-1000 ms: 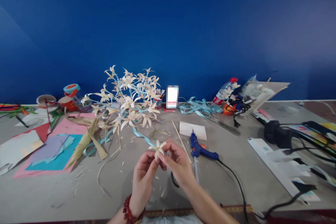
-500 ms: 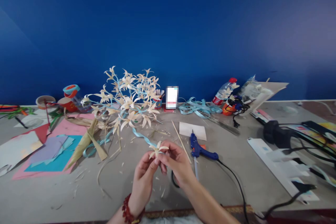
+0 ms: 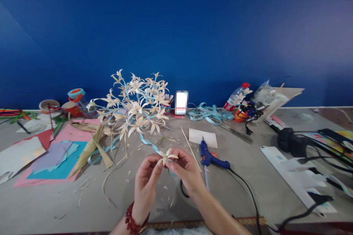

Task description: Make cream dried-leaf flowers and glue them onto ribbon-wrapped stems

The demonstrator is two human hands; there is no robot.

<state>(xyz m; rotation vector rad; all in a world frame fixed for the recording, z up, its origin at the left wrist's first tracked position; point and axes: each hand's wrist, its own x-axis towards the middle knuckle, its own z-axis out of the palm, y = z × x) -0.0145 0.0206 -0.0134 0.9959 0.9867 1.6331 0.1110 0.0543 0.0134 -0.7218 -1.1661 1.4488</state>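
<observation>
A craft workspace is set against a blue wall, its grey desk [image 3: 132,205] strewn with coloured paper [image 3: 62,165], light-blue ribbon [image 3: 208,113], a glue gun [image 3: 209,156], plant-fibre scraps [image 3: 89,150] and handmade-looking pale flowers [image 3: 136,106].

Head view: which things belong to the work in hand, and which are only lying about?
Likely in the work:
pale flower, in left hand and right hand
light-blue ribbon
flowering branches
blue glue gun, unheld

Apparently just lying about:
teal paper
red-capped bottle
blue-lidded bottle
</observation>
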